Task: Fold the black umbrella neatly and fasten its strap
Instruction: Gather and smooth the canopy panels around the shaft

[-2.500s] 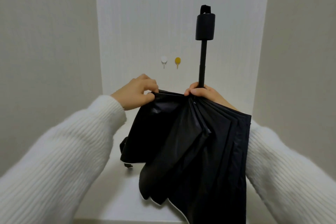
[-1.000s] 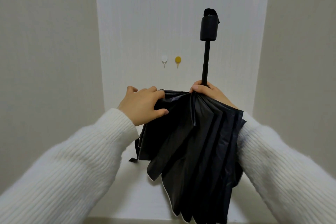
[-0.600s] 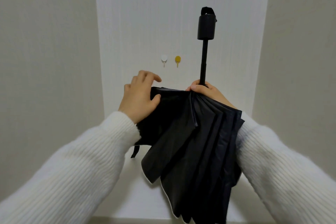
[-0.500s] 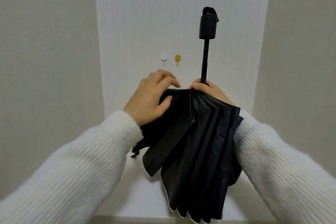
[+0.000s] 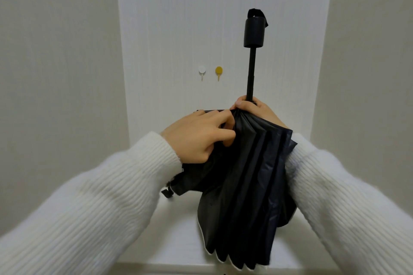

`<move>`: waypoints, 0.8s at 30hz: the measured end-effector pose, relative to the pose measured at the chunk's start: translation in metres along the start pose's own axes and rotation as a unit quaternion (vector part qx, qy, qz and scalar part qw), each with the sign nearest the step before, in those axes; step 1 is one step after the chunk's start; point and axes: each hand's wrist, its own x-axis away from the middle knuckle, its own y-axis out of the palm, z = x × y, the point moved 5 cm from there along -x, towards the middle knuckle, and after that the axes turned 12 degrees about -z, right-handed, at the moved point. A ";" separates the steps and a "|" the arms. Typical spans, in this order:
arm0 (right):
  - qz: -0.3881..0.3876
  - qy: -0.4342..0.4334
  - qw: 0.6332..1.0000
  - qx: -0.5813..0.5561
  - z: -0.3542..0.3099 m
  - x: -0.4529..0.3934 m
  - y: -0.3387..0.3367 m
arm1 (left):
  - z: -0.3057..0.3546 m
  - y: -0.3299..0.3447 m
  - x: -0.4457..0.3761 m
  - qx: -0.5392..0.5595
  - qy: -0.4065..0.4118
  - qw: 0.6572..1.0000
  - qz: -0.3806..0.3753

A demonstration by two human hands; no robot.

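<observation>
The black umbrella (image 5: 245, 185) is held upright, handle end up, its canopy hanging down in loose pleats. Its thick black handle (image 5: 254, 32) tops a thin extended shaft (image 5: 250, 73). My right hand (image 5: 257, 111) grips the bunched canopy top around the shaft. My left hand (image 5: 199, 136) pinches a fold of fabric at the canopy's upper left, right beside the other hand. The strap end (image 5: 167, 192) dangles below my left wrist, loose.
A white shelf surface (image 5: 174, 241) lies under the umbrella. On the white back wall are a white hook (image 5: 202, 70) and a yellow hook (image 5: 218, 71). Beige side walls close in on both sides.
My left hand has let go of one fold, reached over and taken another closer to the shaft. The spread left flap is now gathered in; the canopy looks narrower.
</observation>
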 end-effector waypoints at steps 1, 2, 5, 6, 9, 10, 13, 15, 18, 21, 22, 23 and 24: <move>0.002 0.001 1.000 0.001 0.000 0.000 0.000 | -0.001 0.001 0.001 0.009 0.000 1.000 -0.010; 0.005 0.001 1.000 0.002 -0.001 0.001 0.000 | -0.002 0.003 0.001 0.020 0.001 1.000 -0.022; 0.007 0.001 1.000 0.014 -0.002 0.002 0.000 | -0.002 0.008 0.002 0.037 -0.003 0.997 -0.074; 0.003 0.003 1.000 0.020 -0.001 0.002 0.001 | -0.002 0.009 0.003 0.044 -0.009 0.995 -0.088; -0.001 0.006 1.000 0.028 0.000 0.000 0.002 | -0.004 0.006 0.006 0.093 -0.057 0.989 -0.103; 0.002 0.006 1.000 0.029 0.000 0.000 0.001 | -0.005 0.004 0.007 0.103 -0.078 0.987 -0.101; 0.013 0.006 0.999 0.038 0.001 -0.001 -0.003 | -0.015 -0.003 0.010 0.081 -0.135 0.984 -0.080; 0.017 0.003 0.999 0.046 0.001 -0.001 -0.004 | -0.032 -0.007 0.014 0.094 -0.167 0.981 -0.036; 0.024 0.005 0.997 0.076 -0.001 0.002 -0.002 | -0.064 -0.005 0.024 0.205 -0.229 0.950 0.047; 0.027 0.012 0.994 0.107 -0.003 0.002 0.001 | -0.080 0.007 0.031 0.242 -0.311 0.916 0.074; 0.029 0.013 0.993 0.112 -0.003 0.001 0.003 | -0.080 0.009 0.030 0.223 -0.321 0.917 0.081; 0.032 0.013 0.993 0.113 -0.002 0.001 0.004 | -0.076 0.008 0.028 0.190 -0.316 0.924 0.096; 0.037 0.011 0.993 0.113 -0.002 0.001 0.005 | -0.068 0.003 0.025 0.155 -0.299 0.934 0.120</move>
